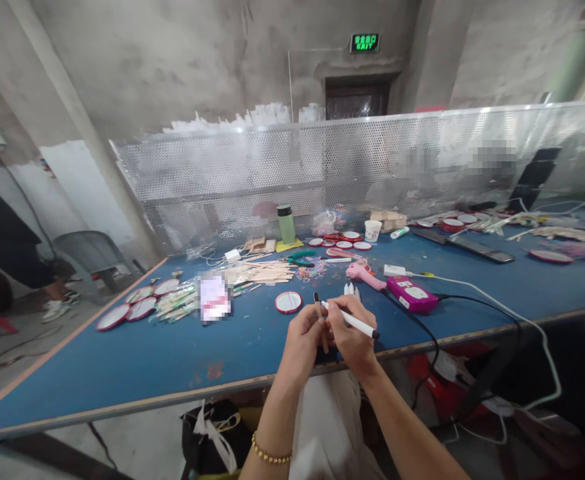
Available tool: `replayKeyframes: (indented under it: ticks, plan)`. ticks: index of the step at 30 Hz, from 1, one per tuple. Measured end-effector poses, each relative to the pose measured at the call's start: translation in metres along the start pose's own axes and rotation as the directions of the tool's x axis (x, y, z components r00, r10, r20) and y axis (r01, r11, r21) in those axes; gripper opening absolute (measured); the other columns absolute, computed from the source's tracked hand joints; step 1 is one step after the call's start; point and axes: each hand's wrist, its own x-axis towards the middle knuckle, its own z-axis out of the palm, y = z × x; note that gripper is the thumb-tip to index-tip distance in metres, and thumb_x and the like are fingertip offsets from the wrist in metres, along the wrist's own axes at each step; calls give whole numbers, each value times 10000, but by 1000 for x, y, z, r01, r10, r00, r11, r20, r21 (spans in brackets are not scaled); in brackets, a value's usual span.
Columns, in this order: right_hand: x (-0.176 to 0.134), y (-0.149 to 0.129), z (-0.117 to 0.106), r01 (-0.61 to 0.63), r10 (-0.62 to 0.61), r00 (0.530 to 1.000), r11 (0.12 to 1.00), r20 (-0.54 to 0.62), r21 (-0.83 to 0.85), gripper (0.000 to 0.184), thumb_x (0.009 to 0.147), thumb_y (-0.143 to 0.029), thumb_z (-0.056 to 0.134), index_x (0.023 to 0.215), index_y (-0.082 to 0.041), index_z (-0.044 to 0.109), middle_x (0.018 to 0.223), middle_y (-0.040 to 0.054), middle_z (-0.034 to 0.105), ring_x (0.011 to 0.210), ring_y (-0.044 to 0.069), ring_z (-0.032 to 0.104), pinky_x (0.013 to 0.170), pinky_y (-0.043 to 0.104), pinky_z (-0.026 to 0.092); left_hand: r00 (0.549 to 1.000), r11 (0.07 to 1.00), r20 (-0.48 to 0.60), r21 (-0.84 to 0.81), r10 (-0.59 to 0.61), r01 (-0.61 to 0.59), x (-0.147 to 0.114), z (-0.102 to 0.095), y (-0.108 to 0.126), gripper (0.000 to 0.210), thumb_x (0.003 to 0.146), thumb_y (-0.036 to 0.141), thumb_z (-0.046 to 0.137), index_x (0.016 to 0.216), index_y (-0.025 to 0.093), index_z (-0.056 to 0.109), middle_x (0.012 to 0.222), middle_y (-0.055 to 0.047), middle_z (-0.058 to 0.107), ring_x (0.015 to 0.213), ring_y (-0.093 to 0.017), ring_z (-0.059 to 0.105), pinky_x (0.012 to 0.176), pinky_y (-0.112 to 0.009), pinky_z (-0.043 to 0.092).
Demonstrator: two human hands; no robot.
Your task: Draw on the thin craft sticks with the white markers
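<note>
Between the fingers of my left hand (301, 337) is a thin wooden craft stick (317, 308), held upright with a dark upper end. My right hand (355, 337) grips a white marker pen (357, 323) with a black back end, its front end pointing at the stick. Both hands are close together over the table's front edge. Just beyond them lies a round white disc with a red rim (289, 302). Several white pens (351, 289) show behind my right hand, which partly covers them.
Loose wooden sticks (267, 272) and a phone-like screen (215, 297) lie left of centre. A pink glue gun (365, 272), a purple box (411, 295) and cables are at right. A green bottle (286, 225) and paper cup (372, 231) stand by the mesh divider (242, 180).
</note>
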Motion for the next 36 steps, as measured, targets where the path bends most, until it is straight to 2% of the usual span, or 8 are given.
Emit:
replayKeyframes:
  ticks: [25, 32, 36]
  plan:
    - [1, -2, 0, -13, 12, 998, 1000, 57, 11, 200, 857, -252, 532, 691, -209, 636, 593, -7, 664, 513, 130, 602, 509, 227, 467, 1000, 998, 8, 58, 22, -22, 1, 0, -1, 361, 733, 474, 697, 796, 141, 571, 588, 42, 516, 453, -70, 444, 445, -201, 356]
    - [1, -2, -1, -13, 13, 1000, 1000, 11, -2, 195, 856, -241, 520, 691, -213, 619, 617, -4, 669, 534, 131, 607, 531, 229, 476, 1000, 1000, 24, 24, 20, -20, 1, -1, -1, 353, 718, 440, 716, 872, 143, 605, 594, 45, 526, 474, -75, 449, 463, -194, 357]
    - [1, -2, -1, -14, 14, 999, 1000, 29, -4, 201, 855, -251, 516, 685, -215, 617, 601, -4, 659, 520, 132, 600, 518, 231, 474, 999, 999, 27, 26, 18, -19, 1, -1, -1, 334, 726, 446, 704, 830, 151, 587, 591, 47, 523, 467, -71, 447, 465, -194, 356]
